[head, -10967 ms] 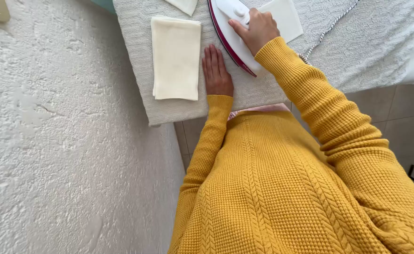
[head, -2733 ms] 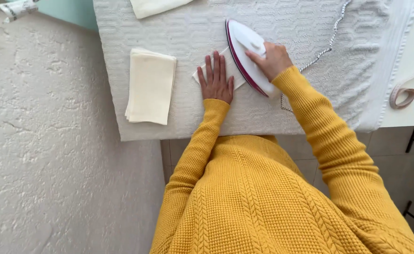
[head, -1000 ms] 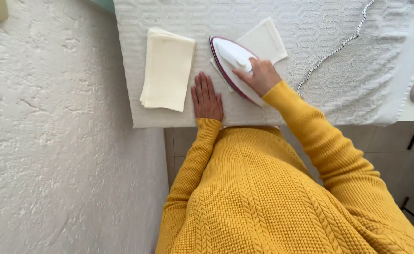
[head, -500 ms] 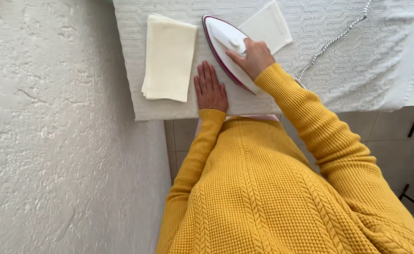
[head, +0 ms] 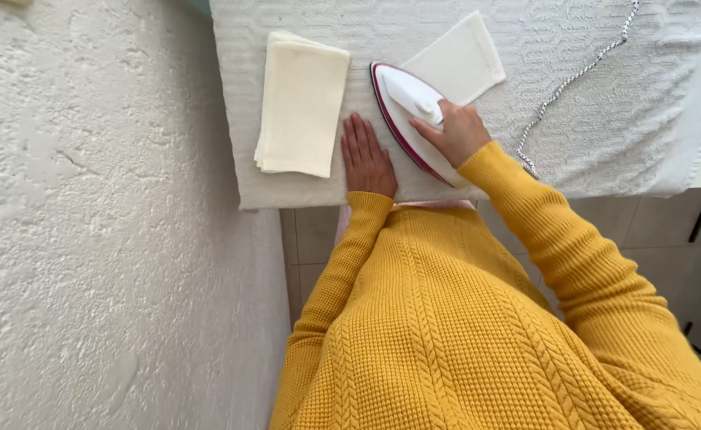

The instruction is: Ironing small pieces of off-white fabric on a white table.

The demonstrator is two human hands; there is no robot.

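**Iron in hand, cloth under pressing**

My right hand (head: pixel 460 131) is gripping the white, maroon-edged steam iron (head: pixel 414 119) on the towel-covered bench (head: pixel 605 111), over a cream rectangular cloth (head: pixel 462 60). My left hand (head: pixel 366 158) is lying flat, fingers extended, holding nothing, beside the folded cream cloth stack (head: pixel 303 103).

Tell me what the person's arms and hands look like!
Both arms wear long mustard-yellow knitted sleeves with a waffle texture and ribbed cuffs at the wrists. The left hand and right hand are bare: no gloves, and no rings or watch that I can see.
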